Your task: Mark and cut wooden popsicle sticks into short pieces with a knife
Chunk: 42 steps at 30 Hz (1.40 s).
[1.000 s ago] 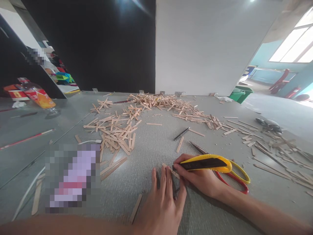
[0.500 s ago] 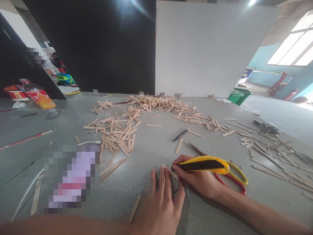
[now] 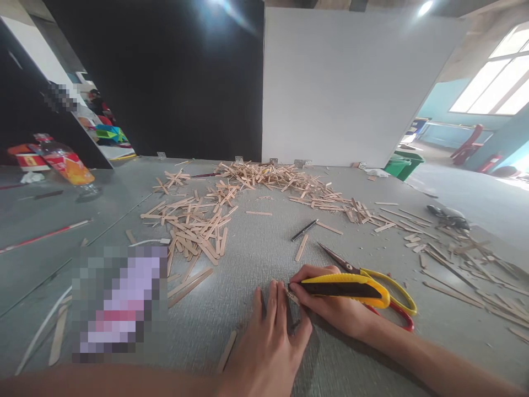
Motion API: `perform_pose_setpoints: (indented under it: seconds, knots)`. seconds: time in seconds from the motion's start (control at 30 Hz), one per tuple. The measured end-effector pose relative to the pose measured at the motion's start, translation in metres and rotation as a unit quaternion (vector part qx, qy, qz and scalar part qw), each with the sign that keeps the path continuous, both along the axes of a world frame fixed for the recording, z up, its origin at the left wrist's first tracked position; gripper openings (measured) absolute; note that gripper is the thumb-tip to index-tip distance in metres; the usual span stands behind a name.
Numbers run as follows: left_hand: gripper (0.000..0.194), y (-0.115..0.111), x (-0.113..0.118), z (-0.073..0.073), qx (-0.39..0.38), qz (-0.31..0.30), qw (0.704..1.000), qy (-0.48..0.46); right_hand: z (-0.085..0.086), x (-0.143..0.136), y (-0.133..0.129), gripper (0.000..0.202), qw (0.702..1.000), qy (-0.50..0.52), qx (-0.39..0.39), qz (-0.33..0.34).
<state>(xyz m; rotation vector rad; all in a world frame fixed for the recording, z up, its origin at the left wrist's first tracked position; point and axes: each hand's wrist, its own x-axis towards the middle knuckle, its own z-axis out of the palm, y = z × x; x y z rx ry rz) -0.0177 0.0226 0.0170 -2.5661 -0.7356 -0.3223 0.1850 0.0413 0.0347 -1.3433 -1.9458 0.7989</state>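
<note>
While the left hand [image 3: 273,339] lies palm down with its fingers spread on the grey surface [image 3: 256,248], its fingertips press against a small wooden piece [image 3: 293,298], which lies between the two hands. The right hand [image 3: 330,300] is closed around a yellow and black utility knife [image 3: 345,288], gripping it near its front end, with that end at the wooden piece. The hands are close together; whether their fingers touch cannot be told.

Scissors [image 3: 394,284] with yellow and red handles lie partly beneath the right hand and forearm, their blades pointing away from the person. Beyond them are a black pen [image 3: 305,230] and a loose stick [image 3: 301,248], side by side. A heap of wooden sticks [image 3: 194,226] lies to the left, and another pile [image 3: 276,175] stretches along the foot of the black and white panels. A plastic bottle [image 3: 66,162] leans at the far left, near crumpled tissue [image 3: 32,177].
</note>
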Motion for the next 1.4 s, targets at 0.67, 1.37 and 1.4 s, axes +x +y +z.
perform_pose_setpoints:
  seconds: [0.67, 1.37, 1.4]
  knots:
    - [0.047, 0.004, -0.001, 0.006, -0.074, -0.034, 0.996, 0.032, -0.007, 0.006, -0.001, 0.033, 0.997, -0.051, 0.047, 0.016]
    - [0.041, 0.005, 0.0, 0.003, -0.056, -0.042, 0.997, 0.02, -0.007, 0.008, 0.001, 0.03, 0.997, 0.031, 0.038, 0.063]
    - [0.042, 0.005, 0.0, 0.003, -0.053, -0.041, 0.998, 0.021, -0.006, 0.008, 0.0, 0.032, 0.997, 0.034, 0.034, 0.059]
